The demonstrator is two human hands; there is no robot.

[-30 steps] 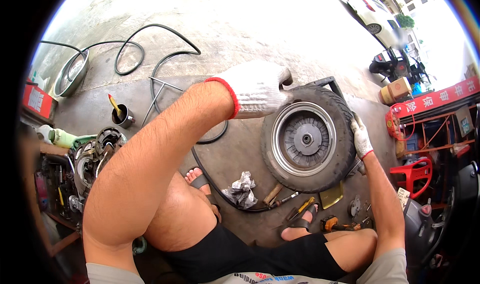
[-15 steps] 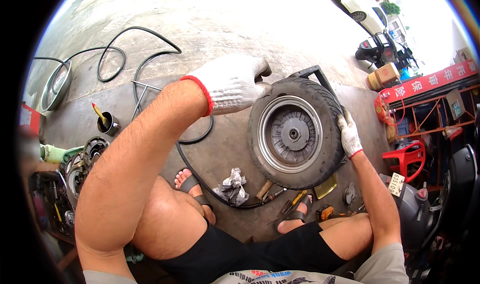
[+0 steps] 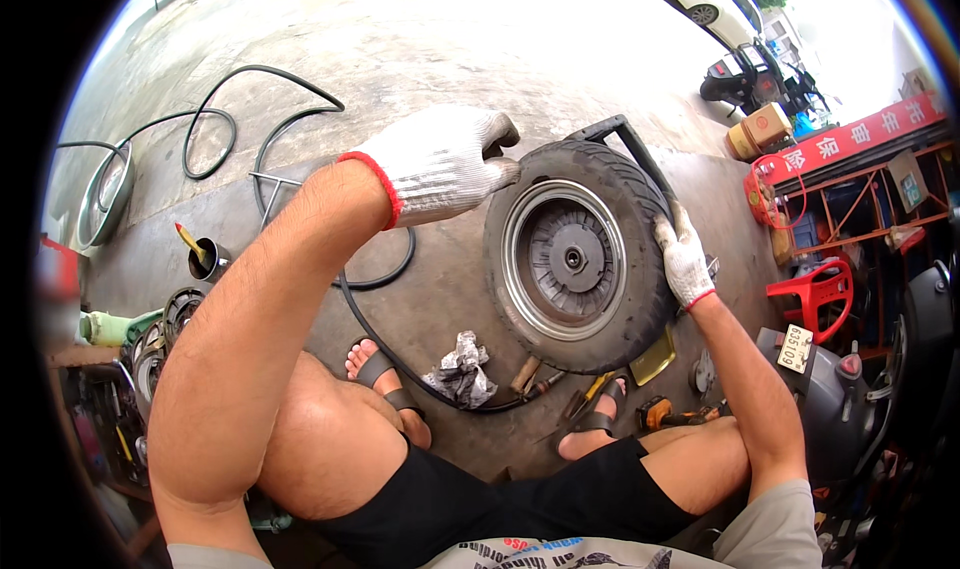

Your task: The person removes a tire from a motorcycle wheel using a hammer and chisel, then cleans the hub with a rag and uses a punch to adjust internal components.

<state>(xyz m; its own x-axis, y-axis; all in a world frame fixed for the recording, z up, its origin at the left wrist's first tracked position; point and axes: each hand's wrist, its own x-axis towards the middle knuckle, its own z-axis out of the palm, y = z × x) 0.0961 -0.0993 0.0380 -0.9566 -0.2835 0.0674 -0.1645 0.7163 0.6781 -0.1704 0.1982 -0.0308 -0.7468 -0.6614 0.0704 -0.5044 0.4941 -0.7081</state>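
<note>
My left hand [image 3: 455, 164], in a white glove with a red cuff, is closed with curled fingers beside the upper left of the tire [image 3: 520, 319]; anything inside them is hidden. My gloved right hand [image 3: 680, 254] grips the tire's right side at the tread. The tire carries a silver rim with a dark hub [image 3: 572, 258] and leans on a black metal frame [image 3: 610, 127]. Below it, between my sandaled feet, lie crumpled paper [image 3: 460, 369], a wooden-handled tool [image 3: 523, 374] and a yellow tray [image 3: 655, 357].
A looped black hose [image 3: 360, 319] crosses the floor, with a cup [image 3: 210, 264] and metal basin [image 3: 110, 219] left. Metal parts [image 3: 175, 319] crowd the left. A red chair [image 3: 810, 294], a rack [image 3: 880, 204] and a scooter [image 3: 815, 419] line the right; boxes [image 3: 760, 129] stand behind.
The view has shifted, so the scene sits further left. The tire looks slightly more angled, its rim narrower. My right hand stays on the tread; my left hand remains curled near the top.
</note>
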